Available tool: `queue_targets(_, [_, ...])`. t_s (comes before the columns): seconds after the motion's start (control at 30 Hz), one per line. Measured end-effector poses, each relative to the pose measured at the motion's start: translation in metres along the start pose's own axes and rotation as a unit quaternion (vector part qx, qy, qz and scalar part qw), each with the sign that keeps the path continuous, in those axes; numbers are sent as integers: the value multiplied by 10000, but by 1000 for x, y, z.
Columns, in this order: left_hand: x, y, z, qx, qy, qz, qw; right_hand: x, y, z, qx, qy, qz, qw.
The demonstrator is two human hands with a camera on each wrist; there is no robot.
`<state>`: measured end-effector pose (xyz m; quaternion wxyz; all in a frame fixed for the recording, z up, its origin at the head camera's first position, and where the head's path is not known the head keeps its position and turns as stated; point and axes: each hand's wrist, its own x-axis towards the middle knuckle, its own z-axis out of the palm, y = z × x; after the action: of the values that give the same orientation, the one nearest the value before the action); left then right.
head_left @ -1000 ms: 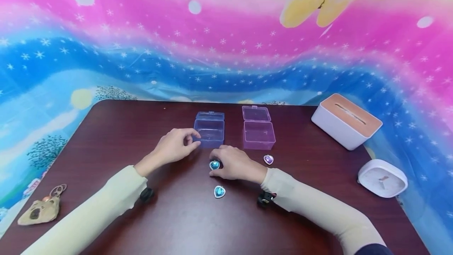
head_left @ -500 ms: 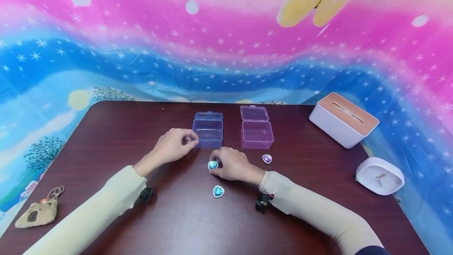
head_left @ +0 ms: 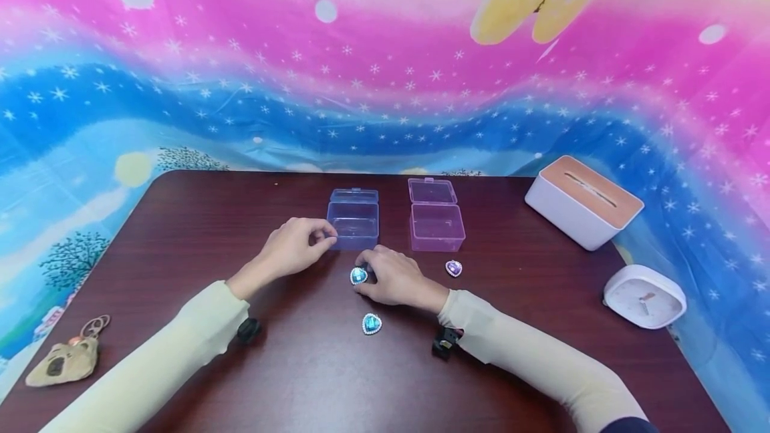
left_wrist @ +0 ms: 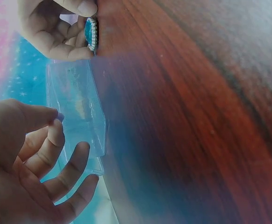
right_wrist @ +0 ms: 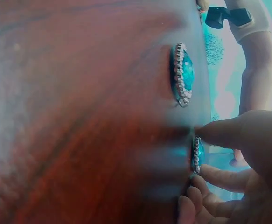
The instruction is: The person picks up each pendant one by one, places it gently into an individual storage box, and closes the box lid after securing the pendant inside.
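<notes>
My left hand pinches the near left corner of a clear blue plastic box with thumb and forefinger; the box's lid stands back. In the left wrist view my left hand has its other fingers loosely bent. My right hand holds a blue heart-shaped gem with a beaded silver rim between thumb and fingertips, at the tabletop in front of that box. A second blue heart gem lies nearer me. To the right of my right hand lies a purple heart gem.
Right of the blue box stands a pink plastic box with its lid raised. A white tissue box and a white clock stand on the right. A bear keychain lies at far left on the dark table.
The blue gem at my right fingertips has shifted slightly left and away from me. My left hand stays at the blue box's corner. The head view has moved a little.
</notes>
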<state>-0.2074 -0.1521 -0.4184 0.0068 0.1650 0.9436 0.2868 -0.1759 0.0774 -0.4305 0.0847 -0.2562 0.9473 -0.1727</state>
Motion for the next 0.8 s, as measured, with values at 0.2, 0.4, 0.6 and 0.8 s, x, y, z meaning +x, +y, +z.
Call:
queue_targets(0.2, [0,-1,0,-32,-61,-31,10000,0,-2,7,21,269,159,9995])
queue_targets(0.4, [1,1,0,-10,-109,-37,9999,1,-2,12,15,450,223,9987])
queue_targets(0.6, [2,2,0,-21,-146,-64,9999,1,0,11,134,476,178,9986])
queue_targets(0.8, [3,3,2,-28,-173,-88,9998,0,1,9,319,431,189,9984])
